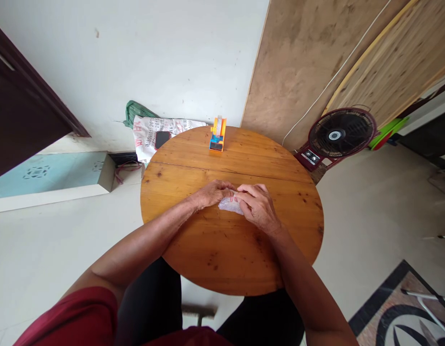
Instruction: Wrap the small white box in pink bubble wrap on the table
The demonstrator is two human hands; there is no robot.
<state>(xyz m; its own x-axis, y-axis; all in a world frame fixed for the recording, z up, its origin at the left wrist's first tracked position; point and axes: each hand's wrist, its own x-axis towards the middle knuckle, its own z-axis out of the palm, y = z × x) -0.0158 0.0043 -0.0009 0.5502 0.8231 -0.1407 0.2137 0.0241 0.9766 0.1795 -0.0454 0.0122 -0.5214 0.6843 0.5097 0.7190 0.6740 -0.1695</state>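
A small parcel in clear bubble wrap (230,205) lies near the middle of the round wooden table (215,250). My left hand (215,193) is closed on its left and far side, fingertips pressed to the wrap. From the right, my right hand (257,204) grips the same parcel with bent fingers and thumb. The fingertips of both hands nearly meet over it. Some red marks show on the wrapped parcel, but what is inside cannot be made out.
An orange and blue tape dispenser (217,134) stands at the table's far edge. Behind the table lies a white printed sack (145,139) with a green bag (138,113). A dark red fan (337,134) stands to the right, against wooden boards (297,57).
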